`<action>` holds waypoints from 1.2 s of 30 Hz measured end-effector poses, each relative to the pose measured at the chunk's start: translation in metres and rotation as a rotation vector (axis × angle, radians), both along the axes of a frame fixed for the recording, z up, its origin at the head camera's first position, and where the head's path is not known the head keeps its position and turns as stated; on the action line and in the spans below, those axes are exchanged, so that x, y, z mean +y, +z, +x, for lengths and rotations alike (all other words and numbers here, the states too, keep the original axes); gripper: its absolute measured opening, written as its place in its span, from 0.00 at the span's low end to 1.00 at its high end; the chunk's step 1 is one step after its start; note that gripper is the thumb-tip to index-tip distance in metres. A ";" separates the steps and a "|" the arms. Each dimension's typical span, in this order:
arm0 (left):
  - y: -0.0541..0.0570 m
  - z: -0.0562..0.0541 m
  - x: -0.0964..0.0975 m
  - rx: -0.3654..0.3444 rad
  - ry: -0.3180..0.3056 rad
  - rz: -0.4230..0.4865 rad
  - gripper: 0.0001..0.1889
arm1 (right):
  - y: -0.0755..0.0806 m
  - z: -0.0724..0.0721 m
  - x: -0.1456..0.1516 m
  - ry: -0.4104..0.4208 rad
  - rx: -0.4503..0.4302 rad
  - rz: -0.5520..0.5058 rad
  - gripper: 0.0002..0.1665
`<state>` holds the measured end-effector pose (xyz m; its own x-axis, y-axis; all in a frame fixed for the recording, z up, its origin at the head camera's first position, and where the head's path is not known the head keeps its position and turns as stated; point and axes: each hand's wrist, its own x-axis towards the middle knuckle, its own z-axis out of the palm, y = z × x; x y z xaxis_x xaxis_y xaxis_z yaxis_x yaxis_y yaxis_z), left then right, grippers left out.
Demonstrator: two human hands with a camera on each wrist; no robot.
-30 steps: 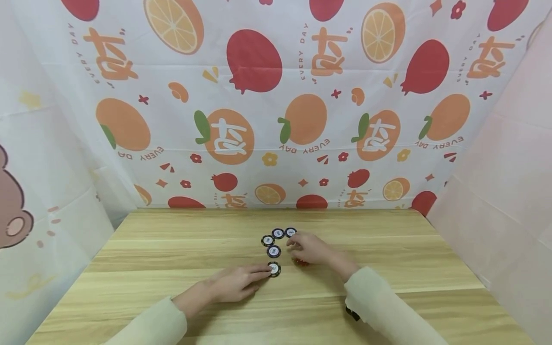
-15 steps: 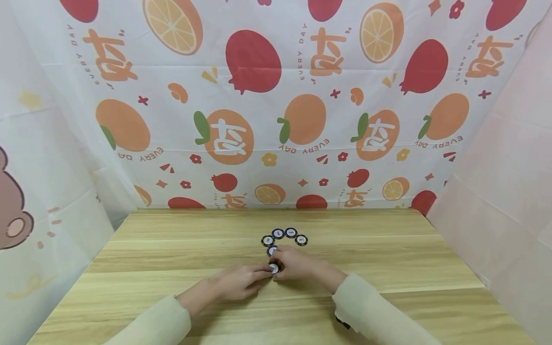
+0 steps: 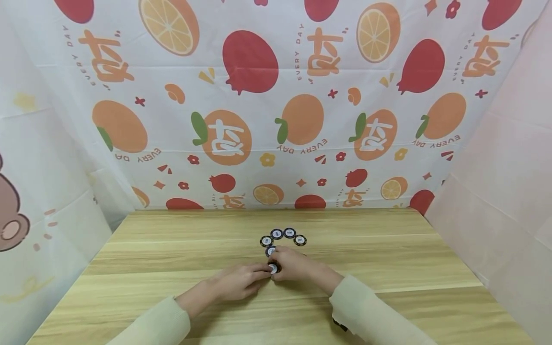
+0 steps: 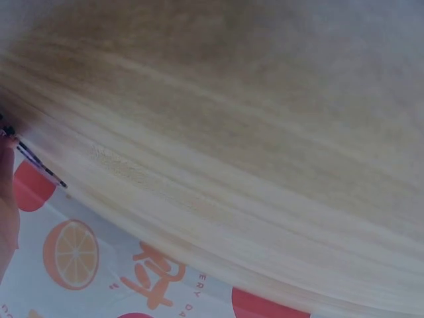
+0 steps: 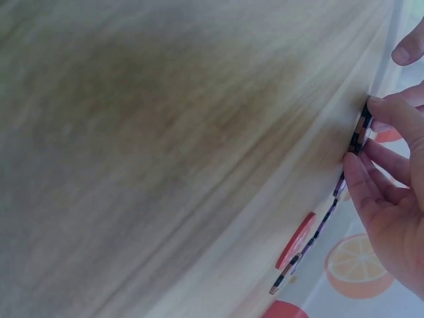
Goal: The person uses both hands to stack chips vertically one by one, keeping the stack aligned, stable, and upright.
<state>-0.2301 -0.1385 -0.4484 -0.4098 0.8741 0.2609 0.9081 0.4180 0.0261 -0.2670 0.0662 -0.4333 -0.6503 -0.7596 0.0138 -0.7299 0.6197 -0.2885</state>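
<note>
Black-edged poker chips with white centres form a curve on the table. My right hand (image 3: 293,264) pinches the nearest, a small stack of black poker chips (image 3: 273,269), between thumb and fingers. The right wrist view shows this chip stack (image 5: 362,124) edge-on in that grip. From the left, my left hand (image 3: 239,282) touches the same stack with extended fingertips. Just beyond, another chip (image 3: 270,251) is partly covered by the right fingers. Farther along lie chips (image 3: 277,234) and, at the right end, one chip (image 3: 300,240). A red chip (image 5: 295,240) lies near the row, hidden in the head view.
The wooden table (image 3: 181,239) ends at a fruit-printed curtain (image 3: 345,143) at the back. Pale curtains stand at both sides. A small black object (image 3: 339,325) shows beside the right sleeve.
My right hand has moved left and nearer, from the curve's right end to the chip stack at my left fingertips. A chip now shows where that hand was. The left hand stays nearly still.
</note>
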 end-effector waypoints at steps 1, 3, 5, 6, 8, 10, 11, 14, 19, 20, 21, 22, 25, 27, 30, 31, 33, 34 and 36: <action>0.000 0.000 0.000 -0.002 0.002 0.001 0.18 | -0.001 0.000 0.000 0.001 0.002 0.002 0.18; 0.000 0.000 0.000 -0.007 0.005 0.006 0.18 | -0.001 -0.001 -0.001 0.007 0.009 0.004 0.18; 0.000 0.001 0.000 -0.009 0.009 0.008 0.19 | -0.001 -0.001 -0.001 0.015 0.020 0.004 0.18; 0.000 0.001 0.000 -0.007 0.010 0.009 0.19 | -0.001 -0.001 -0.001 0.017 0.025 0.005 0.18; 0.000 0.001 0.000 -0.004 0.015 0.009 0.19 | -0.001 -0.001 -0.001 0.020 0.038 0.007 0.18; 0.000 0.002 0.000 0.003 0.017 0.010 0.19 | -0.001 -0.001 -0.001 0.019 0.046 0.011 0.18; 0.000 0.002 0.001 0.006 0.016 0.012 0.19 | -0.001 -0.001 -0.001 0.018 0.050 0.011 0.18; 0.001 0.001 0.001 0.011 0.011 0.018 0.19 | -0.001 -0.001 -0.002 0.020 0.061 0.018 0.18; 0.002 0.000 0.001 0.005 -0.003 0.007 0.18 | 0.000 0.000 -0.003 0.046 0.091 0.035 0.19; 0.003 0.000 0.001 0.000 -0.003 0.003 0.18 | 0.001 0.000 -0.003 0.049 0.094 0.038 0.19; 0.003 0.000 0.001 -0.006 -0.002 0.001 0.17 | 0.001 0.000 -0.004 0.052 0.098 0.042 0.19; 0.003 0.000 0.001 -0.010 -0.001 -0.003 0.17 | 0.001 0.000 -0.004 0.054 0.101 0.043 0.19; 0.003 0.000 0.000 -0.023 0.003 -0.006 0.17 | 0.001 0.001 -0.005 0.053 0.104 0.044 0.18; 0.003 0.000 0.000 -0.025 0.005 -0.006 0.17 | 0.001 0.001 -0.005 0.054 0.105 0.039 0.18; 0.003 0.000 0.000 -0.022 0.006 -0.006 0.17 | 0.002 -0.001 -0.002 0.043 0.041 0.006 0.19; 0.003 0.000 0.000 -0.020 0.006 -0.005 0.17 | 0.002 -0.002 -0.001 0.029 0.009 -0.003 0.20; 0.002 0.000 0.000 -0.017 0.010 -0.007 0.18 | 0.005 -0.007 0.004 0.004 -0.034 -0.018 0.23; 0.002 0.000 0.001 -0.016 0.011 -0.007 0.18 | 0.007 -0.010 0.008 -0.015 -0.051 -0.027 0.24; 0.002 0.000 0.001 -0.017 0.018 -0.008 0.18 | 0.013 -0.019 0.015 -0.060 -0.052 -0.039 0.25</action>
